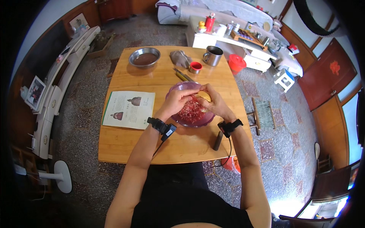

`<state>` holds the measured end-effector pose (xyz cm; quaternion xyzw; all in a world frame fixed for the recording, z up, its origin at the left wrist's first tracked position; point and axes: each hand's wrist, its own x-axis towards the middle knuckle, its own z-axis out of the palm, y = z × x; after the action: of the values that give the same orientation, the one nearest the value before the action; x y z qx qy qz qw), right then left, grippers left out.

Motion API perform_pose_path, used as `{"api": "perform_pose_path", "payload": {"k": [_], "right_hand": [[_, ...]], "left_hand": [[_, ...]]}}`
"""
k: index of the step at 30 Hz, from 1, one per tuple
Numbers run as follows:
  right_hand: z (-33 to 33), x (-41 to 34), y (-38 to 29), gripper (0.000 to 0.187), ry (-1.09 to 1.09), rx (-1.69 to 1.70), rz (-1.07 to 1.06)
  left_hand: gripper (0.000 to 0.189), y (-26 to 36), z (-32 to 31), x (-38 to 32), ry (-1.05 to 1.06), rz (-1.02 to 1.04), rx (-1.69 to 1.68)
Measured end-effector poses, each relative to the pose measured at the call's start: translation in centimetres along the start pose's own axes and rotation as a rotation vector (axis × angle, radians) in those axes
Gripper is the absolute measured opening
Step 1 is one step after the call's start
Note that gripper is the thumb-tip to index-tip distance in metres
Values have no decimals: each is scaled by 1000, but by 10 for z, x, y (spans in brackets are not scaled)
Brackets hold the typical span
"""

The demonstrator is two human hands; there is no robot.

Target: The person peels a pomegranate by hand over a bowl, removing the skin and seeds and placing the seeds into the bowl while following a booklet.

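A purple translucent bowl stands on the wooden table, holding many red and pink pomegranate seeds. Above its right part, my right hand grips a piece of pomegranate with yellowish rind. My left hand is over the bowl's left part, its fingertips meeting the same piece at its left side; how firmly they hold it is partly hidden. Both wrists wear black straps with small devices. An open book or magazine with pictures lies left of the bowl.
Behind the bowl are a knife, a red-rimmed metal cup, a crumpled cloth, a steel mug and a steel basin with brownish liquid. A dark cylindrical object lies near the table's front right edge. A cable hangs from each wrist device.
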<state>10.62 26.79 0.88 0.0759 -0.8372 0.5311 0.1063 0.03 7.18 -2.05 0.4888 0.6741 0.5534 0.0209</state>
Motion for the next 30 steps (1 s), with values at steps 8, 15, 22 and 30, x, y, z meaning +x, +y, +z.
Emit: {"api": "perform_pose_path", "payload": {"k": [8, 15, 22, 30], "right_hand": [[1, 1, 5, 39, 53, -44, -89], [6, -1, 5, 38, 51, -49, -104], [8, 3, 16, 38, 82, -109, -157], [0, -2, 13, 37, 45, -37, -69]], "left_hand": [[31, 8, 2, 0, 52, -83, -245], [24, -3, 11, -4, 130, -381, -348], [22, 13, 28, -5, 262, -129, 135], [21, 8, 23, -6, 253, -140, 84]]}}
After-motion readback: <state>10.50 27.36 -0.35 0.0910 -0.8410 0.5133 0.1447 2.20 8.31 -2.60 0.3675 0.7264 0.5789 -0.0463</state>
